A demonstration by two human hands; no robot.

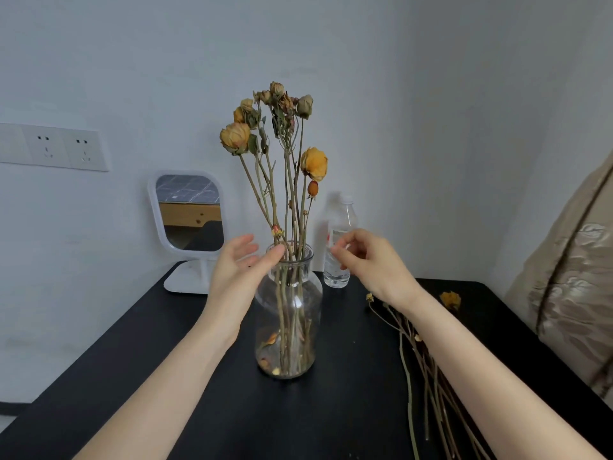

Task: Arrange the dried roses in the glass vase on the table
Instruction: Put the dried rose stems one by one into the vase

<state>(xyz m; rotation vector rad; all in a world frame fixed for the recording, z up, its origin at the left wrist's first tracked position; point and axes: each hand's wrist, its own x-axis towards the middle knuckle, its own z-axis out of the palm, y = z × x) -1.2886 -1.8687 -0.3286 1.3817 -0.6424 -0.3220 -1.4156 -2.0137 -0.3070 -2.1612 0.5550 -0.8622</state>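
The left hand (235, 270) is spread, its thumb at the rim of the glass vase (288, 327). The right hand (368, 260) hovers beside the neck, fingers loosely curled, holding nothing. Dried roses (282, 144) stand upright in the vase. Loose stems (428, 376) lie lengthwise front-to-back on the worktop (166, 376), nearer the right hand.

Dried roses (313, 164) in glass vase (311, 310) on black table (215, 410), left hand (235, 270) at its rim, right hand (371, 263) just beside

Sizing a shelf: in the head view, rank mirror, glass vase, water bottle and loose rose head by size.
1. glass vase and mirror: alike; the vase is nearer, so unranked.
2. water bottle
3. loose rose head
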